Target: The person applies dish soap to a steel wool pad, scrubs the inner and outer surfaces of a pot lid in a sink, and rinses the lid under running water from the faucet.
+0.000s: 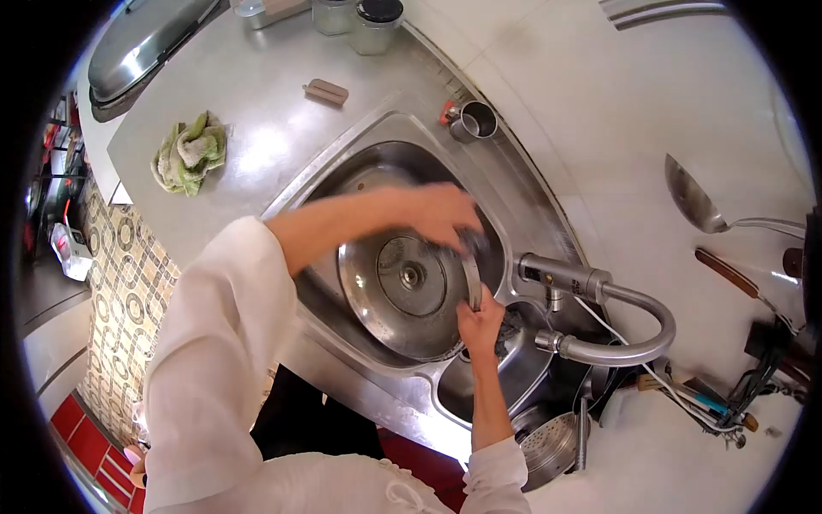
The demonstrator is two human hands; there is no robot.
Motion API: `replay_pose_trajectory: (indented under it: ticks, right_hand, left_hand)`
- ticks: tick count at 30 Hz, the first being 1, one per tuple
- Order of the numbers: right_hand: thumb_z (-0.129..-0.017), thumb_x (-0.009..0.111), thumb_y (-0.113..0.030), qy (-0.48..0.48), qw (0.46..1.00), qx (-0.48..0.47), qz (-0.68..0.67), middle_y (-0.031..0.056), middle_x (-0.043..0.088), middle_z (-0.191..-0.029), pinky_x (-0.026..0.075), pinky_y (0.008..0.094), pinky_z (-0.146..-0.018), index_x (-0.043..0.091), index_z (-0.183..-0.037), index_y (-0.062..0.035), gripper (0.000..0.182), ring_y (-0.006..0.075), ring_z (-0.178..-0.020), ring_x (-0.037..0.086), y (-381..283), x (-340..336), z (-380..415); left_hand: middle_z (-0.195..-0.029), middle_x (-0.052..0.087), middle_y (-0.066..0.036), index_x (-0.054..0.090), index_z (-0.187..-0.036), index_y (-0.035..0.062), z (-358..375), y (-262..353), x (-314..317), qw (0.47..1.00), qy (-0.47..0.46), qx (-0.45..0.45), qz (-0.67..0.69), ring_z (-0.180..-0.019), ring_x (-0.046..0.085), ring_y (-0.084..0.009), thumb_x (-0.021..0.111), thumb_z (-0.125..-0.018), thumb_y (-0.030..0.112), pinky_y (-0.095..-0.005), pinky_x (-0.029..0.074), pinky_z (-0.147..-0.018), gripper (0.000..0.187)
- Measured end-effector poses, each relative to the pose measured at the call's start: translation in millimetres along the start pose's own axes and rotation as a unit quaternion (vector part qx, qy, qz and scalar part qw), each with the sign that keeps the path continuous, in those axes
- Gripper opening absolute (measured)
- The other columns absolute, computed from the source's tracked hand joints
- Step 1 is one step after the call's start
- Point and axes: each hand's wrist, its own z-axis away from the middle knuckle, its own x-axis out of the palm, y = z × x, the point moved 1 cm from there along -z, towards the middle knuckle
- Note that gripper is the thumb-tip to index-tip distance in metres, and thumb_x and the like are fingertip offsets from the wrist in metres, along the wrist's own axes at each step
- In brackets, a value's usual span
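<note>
A large round steel lid, or possibly a shallow pan, lies tilted in the big sink basin, a small round fitting at its centre. My right hand is closed around the rim on its right side, thumb on top. Over the far right part of that rim is my left hand, smeared by motion. A dark greyish blur shows beneath its fingers; I cannot make out what it is. Beside my right hand, dark scraps lie at the edge of the smaller basin.
A curved faucet reaches over the small basin. A steel cup stands behind the sink. On the left counter lie a green cloth and a brownish flat item. A perforated steel pan sits at lower right; a ladle hangs on the wall.
</note>
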Motion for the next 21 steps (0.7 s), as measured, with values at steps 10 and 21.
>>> replay_pose_trajectory:
  ticks: [10, 21]
  right_hand:
    - [-0.068, 0.057, -0.001, -0.038, 0.998, -0.011, 0.046, 0.0140, 0.046, -0.056, 0.039, 0.0308, -0.048, 0.059, -0.085, 0.0000, 0.017, 0.0142, -0.047, 0.044, -5.6, 3.1, -6.7]
    - [-0.069, 0.059, -0.001, 0.033, 0.999, 0.010, -0.008, 0.0075, 0.044, -0.053, 0.039, 0.0276, -0.047, 0.062, -0.091, 0.0000, 0.022, 0.0086, -0.050, 0.042, -3.2, 7.2, 7.6]
  left_hand:
    - [-0.073, 0.059, -0.009, 0.066, -0.086, 0.0104, -17.0, 50.0, 9.1, 0.988, -0.085, 0.069, -0.108, -0.082, 0.055, -0.0292, 0.069, -0.066, 0.037, -0.0418, 0.041, -0.074, 0.034]
    - [-0.080, 0.060, -0.012, 0.067, -0.099, 0.0122, 9.1, -12.9, 6.2, 1.000, 0.011, -0.010, -0.020, -0.085, 0.053, -0.0310, 0.069, -0.071, 0.037, -0.0408, 0.042, -0.074, 0.038]
